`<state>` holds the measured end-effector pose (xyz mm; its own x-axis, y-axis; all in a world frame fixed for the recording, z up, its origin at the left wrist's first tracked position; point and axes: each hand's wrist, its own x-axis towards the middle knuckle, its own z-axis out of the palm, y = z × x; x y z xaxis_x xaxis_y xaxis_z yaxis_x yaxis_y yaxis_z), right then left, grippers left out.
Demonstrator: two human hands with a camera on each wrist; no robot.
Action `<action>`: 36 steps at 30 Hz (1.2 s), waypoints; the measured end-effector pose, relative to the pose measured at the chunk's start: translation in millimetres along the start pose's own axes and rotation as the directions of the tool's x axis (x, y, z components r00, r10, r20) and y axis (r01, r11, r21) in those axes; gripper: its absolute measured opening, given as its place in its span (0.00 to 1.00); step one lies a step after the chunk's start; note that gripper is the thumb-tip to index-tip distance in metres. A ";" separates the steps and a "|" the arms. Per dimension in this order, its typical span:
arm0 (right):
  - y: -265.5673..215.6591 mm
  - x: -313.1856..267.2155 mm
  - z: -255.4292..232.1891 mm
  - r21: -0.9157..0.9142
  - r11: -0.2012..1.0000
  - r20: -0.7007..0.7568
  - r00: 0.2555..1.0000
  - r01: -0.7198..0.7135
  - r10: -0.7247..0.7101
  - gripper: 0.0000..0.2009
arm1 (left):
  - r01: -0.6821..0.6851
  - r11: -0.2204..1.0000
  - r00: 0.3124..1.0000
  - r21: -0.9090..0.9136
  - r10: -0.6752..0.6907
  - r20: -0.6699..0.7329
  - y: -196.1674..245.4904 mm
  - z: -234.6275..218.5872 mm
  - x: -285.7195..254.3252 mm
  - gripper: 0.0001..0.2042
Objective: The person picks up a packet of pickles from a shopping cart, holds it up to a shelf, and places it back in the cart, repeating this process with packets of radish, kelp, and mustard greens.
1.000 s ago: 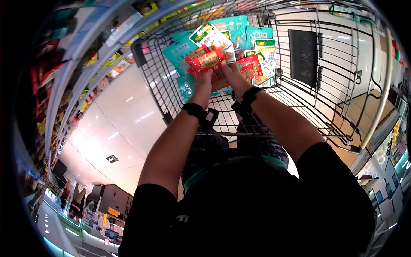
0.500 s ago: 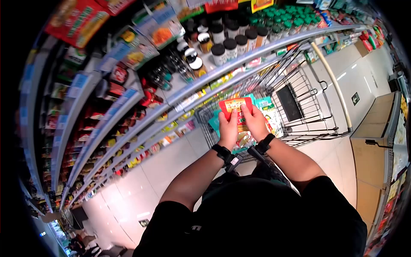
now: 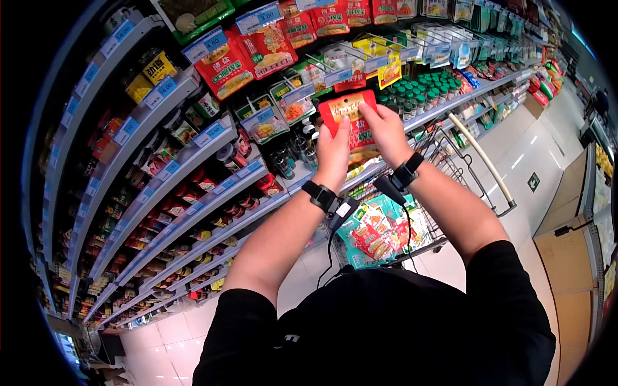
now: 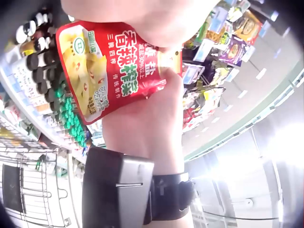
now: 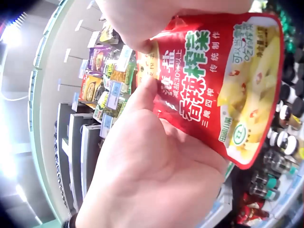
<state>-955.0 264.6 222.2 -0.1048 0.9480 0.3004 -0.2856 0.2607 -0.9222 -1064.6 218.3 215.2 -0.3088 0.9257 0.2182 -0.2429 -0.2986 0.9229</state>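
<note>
1. Between the two hands, in front of the shelving, is one red packet (image 3: 351,128), its printed front turned towards the wearer.
2. Left hand (image 3: 333,157): grips the packet's left side, thumb laid on the front face near the top end. Fingers behind the packet are largely hidden.
3. Right hand (image 3: 389,138): grips the opposite side in like fashion, thumb also on the front near the top.
4. Relation of packet to hands: it lies inward of each, to the right of the left hand and to the left of the right. Its long axis runs roughly away from the body, slightly tilted, with the top end farthest out. Neither hand is nearer; both are in contact.
5. Container: a wire shopping cart (image 3: 479,148), its basket partly below the forearms, its handle off to the wearer's right. Inside, teal packets (image 3: 364,258) and smaller red pouches (image 3: 373,244) lie overlapping; an exact count cannot be given.
6. Shelving (image 3: 188,152): stocked in tiers, with price labels along the edges. Green-capped jars (image 3: 415,98) stand in close rows beyond the right hand; large red bags (image 3: 267,51) hang above and to the left
</note>
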 end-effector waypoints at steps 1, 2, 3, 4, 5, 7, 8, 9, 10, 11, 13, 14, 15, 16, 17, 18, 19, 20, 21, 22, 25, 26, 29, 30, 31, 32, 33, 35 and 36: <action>-6.8 15.4 3.0 0.038 0.999 0.024 0.999 0.030 -0.030 0.15 | -0.011 1.000 1.000 0.002 0.011 -0.011 7.6 2.7 13.3 0.12; -18.8 27.7 4.5 0.007 0.998 0.050 0.997 0.060 -0.060 0.14 | -0.035 0.999 0.999 -0.039 0.036 0.027 21.3 8.6 23.8 0.12; -27.5 41.0 6.6 0.041 0.996 0.068 0.994 0.077 -0.080 0.14 | -0.036 0.999 0.999 -0.029 0.036 0.014 31.8 13.8 34.4 0.12; -36.6 54.5 9.7 0.077 0.993 0.087 0.991 0.093 -0.100 0.14 | -0.038 0.999 0.999 -0.020 0.038 0.000 43.6 19.6 44.2 0.12; -46.3 65.9 13.5 0.126 0.987 0.099 0.988 0.103 -0.115 0.14 | -0.062 0.998 0.998 -0.009 0.062 0.008 55.0 25.0 52.7 0.12; -66.3 88.1 13.7 0.154 0.981 0.143 0.980 0.114 -0.137 0.13 | -0.087 0.994 0.994 -0.071 0.091 0.057 70.6 36.4 74.0 0.13; -71.8 101.5 11.7 0.162 0.981 0.151 0.980 0.106 -0.131 0.12 | -0.102 0.991 0.991 -0.088 0.109 0.081 72.6 40.6 87.0 0.12; -75.2 115.6 8.1 0.166 0.979 0.153 0.978 0.114 -0.140 0.12 | -0.111 0.990 0.990 -0.086 0.118 0.083 73.5 43.9 99.8 0.12; -77.6 130.1 4.4 0.163 0.980 0.167 0.976 0.115 -0.142 0.12 | -0.102 0.994 0.989 -0.044 0.106 0.098 73.5 47.1 112.7 0.12; -77.8 143.4 0.9 0.159 0.981 0.182 0.973 0.114 -0.142 0.11 | -0.092 0.996 0.990 -0.001 0.091 0.110 73.6 51.7 122.2 0.13; -76.2 170.3 -6.4 0.184 0.976 0.190 0.970 0.118 -0.153 0.11 | -0.077 0.997 0.993 -0.016 0.078 0.085 69.3 65.0 140.8 0.12; -74.9 184.6 -10.3 0.204 0.972 0.196 0.968 0.117 -0.158 0.11 | -0.055 0.998 0.997 -0.035 0.057 0.061 66.1 71.5 151.3 0.12; -72.3 198.4 -15.4 0.226 0.971 0.224 0.966 0.079 -0.131 0.11 | -0.054 0.998 0.997 -0.036 0.056 0.055 61.7 76.7 161.3 0.12; -68.5 212.0 -20.2 0.231 0.970 0.227 0.965 0.077 -0.130 0.11 | -0.056 0.998 0.997 -0.031 0.057 0.051 56.5 81.4 171.3 0.12; -65.1 224.1 -25.4 0.230 0.971 0.245 0.963 0.059 -0.116 0.12 | -0.062 0.998 0.996 -0.032 0.064 0.068 50.0 86.0 181.8 0.12; -61.3 235.7 -30.9 0.229 0.973 0.261 0.960 0.040 -0.101 0.12 | -0.067 0.997 0.994 -0.032 0.070 0.085 43.0 90.5 192.0 0.12; -58.2 247.7 -36.1 0.233 0.972 0.260 0.961 0.035 -0.097 0.12 | -0.064 0.998 0.994 -0.028 0.066 0.083 36.8 95.2 202.4 0.12; -56.7 258.9 -39.7 0.174 0.982 0.256 0.960 0.070 -0.114 0.13 | -0.086 0.996 0.994 -0.008 0.087 0.069 32.6 100.1 212.0 0.13; -54.8 269.1 -42.7 0.115 0.988 0.253 0.959 0.104 -0.130 0.13 | -0.108 0.994 0.993 0.014 0.107 0.057 28.9 104.1 220.9 0.13; -53.5 279.5 -44.1 0.121 0.988 0.251 0.959 0.100 -0.128 0.13 | -0.105 0.994 0.993 0.021 0.104 0.056 26.4 107.2 229.9 0.13; -64.9 301.0 -39.7 0.197 0.963 0.305 0.922 0.184 -0.238 0.14 | -0.260 0.945 0.962 0.197 0.271 -0.030 34.3 116.5 249.0 0.12; -68.2 307.0 -38.1 0.238 0.954 0.337 0.906 0.182 -0.257 0.14 | -0.290 0.932 0.945 0.217 0.314 -0.087 36.3 117.9 253.6 0.12; -74.1 315.7 -34.6 0.323 0.932 0.330 0.904 0.164 -0.273 0.16 | -0.357 0.876 0.913 0.324 0.400 -0.076 45.6 117.7 259.6 0.12; -71.7 321.3 -34.5 0.180 0.941 0.310 0.892 0.285 -0.330 0.16 | -0.375 0.879 0.908 0.292 0.413 -0.075 47.1 118.8 258.8 0.11; -68.8 325.4 -32.4 0.207 0.926 0.325 0.871 0.315 -0.369 0.16 | -0.385 0.872 0.904 0.301 0.423 -0.068 47.7 117.0 258.8 0.11; -67.5 325.5 -29.5 0.234 0.909 0.337 0.849 0.343 -0.407 0.16 | -0.395 0.865 0.900 0.310 0.432 -0.058 47.8 114.5 258.5 0.10; -66.1 323.8 -27.7 0.237 0.913 0.338 0.852 0.333 -0.399 0.16 | -0.426 0.844 0.882 0.326 0.468 -0.058 47.4 113.5 257.4 0.11; -66.3 320.3 -25.4 0.308 0.897 0.349 0.840 0.317 -0.416 0.15 | -0.427 0.843 0.879 0.327 0.472 -0.067 46.5 114.3 253.2 0.11; -67.5 321.6 -25.1 0.309 0.898 0.350 0.840 0.314 -0.414 0.15 | -0.437 0.839 0.873 0.324 0.483 -0.071 48.0 115.1 252.1 0.11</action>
<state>-945.4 556.4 375.0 -0.3035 0.6246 0.7196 -0.5837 0.4750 -0.6585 -1048.2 464.1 351.1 -0.4521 0.6476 0.6134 0.2291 -0.5803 0.7815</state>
